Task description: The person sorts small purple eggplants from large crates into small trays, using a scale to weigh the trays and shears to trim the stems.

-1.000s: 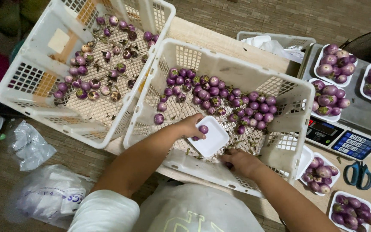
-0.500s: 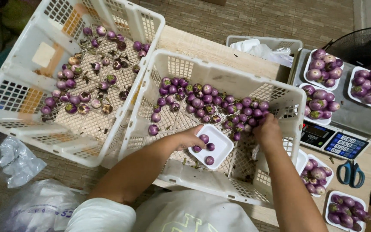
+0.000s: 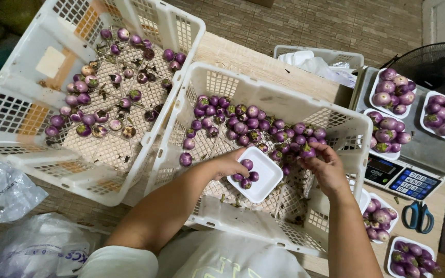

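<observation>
My left hand (image 3: 226,163) holds a small white foam tray (image 3: 261,175) by its left edge, inside the nearer white plastic crate (image 3: 279,98). Three small purple eggplants (image 3: 246,172) lie in the tray. My right hand (image 3: 325,167) reaches into the pile of round purple eggplants (image 3: 253,126) in that crate, its fingers closed on one eggplant (image 3: 307,152) at the pile's right end.
A second white crate (image 3: 21,113) with scattered eggplants stands to the left. A weighing scale (image 3: 405,177) at right carries filled foam trays (image 3: 392,92). More filled trays (image 3: 379,221), scissors (image 3: 418,216), a grey basket (image 3: 320,56) and plastic bags (image 3: 6,190) surround the table.
My right hand rose from the crate's near floor to the eggplant pile and gripped one. The tray gained eggplants. The view shifted, bringing the scale more into sight.
</observation>
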